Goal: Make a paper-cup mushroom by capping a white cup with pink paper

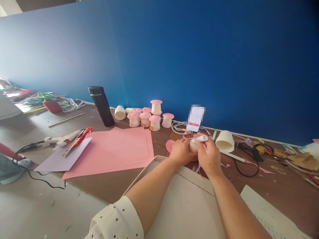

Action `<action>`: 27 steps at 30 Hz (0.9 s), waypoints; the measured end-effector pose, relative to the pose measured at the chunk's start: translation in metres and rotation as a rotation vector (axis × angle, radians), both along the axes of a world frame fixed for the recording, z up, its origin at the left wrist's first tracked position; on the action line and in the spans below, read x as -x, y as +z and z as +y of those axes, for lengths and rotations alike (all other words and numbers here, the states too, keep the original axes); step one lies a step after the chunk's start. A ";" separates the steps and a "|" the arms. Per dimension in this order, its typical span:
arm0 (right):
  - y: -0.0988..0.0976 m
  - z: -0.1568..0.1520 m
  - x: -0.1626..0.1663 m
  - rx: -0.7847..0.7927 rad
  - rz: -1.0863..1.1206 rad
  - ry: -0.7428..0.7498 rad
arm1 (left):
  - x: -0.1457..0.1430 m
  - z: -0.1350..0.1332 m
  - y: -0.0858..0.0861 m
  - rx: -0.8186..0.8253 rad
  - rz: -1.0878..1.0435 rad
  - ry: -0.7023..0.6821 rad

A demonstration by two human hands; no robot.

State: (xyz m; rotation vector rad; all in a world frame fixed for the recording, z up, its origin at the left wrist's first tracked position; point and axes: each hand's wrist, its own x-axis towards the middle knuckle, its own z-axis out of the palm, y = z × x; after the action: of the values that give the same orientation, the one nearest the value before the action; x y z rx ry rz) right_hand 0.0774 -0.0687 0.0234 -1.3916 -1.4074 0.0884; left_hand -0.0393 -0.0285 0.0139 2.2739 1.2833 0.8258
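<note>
While a white tube [201, 138] is gripped in the right hand [209, 155], a pale cup-like object [192, 146], largely hidden, is clasped by the left hand [179, 151]. Both are held close together above the counter [286, 189], near a propped phone [193, 126]. A pink disc [169, 146] is seen beside the left hand; pink-topped cups [145, 121] are grouped farther left by the blue wall [174, 59].

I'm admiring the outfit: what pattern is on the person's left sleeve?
The left sleeve is off-white with dark polka dots, showing in the head view.
</note>
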 end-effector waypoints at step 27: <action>0.000 0.005 -0.002 0.032 -0.032 -0.059 | 0.001 -0.002 0.002 0.012 0.030 -0.003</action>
State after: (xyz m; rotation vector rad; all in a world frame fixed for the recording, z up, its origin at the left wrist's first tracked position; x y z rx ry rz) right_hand 0.0793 -0.0638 0.0237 -1.4658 -1.3954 0.0515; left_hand -0.0405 -0.0302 0.0163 2.2870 1.2936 0.7839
